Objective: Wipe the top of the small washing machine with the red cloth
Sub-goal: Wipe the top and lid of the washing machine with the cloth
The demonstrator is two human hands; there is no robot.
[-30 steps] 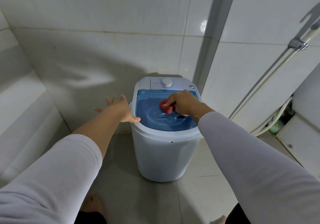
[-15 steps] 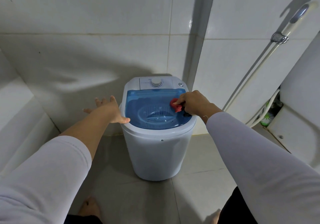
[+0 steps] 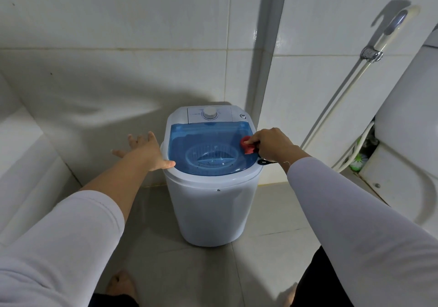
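Standing on the tiled floor near the corner of the tiled wall, the small washing machine is showing its translucent blue lid shut over a ribbed basket, with a white dial sitting on the panel behind the lid. The right hand is curling its fingers around the red cloth, bunching it and pressing it onto the right edge of the lid, close to the white rim. The left hand is lying flat against the machine's left side, fingers spread and straight, its thumb resting along the rim and holding nothing. Both arms are wearing pale long sleeves. A hand shower is hanging in its bracket on the wall to the right, its hose trailing down beside a white toilet. A bare foot is showing at the bottom edge
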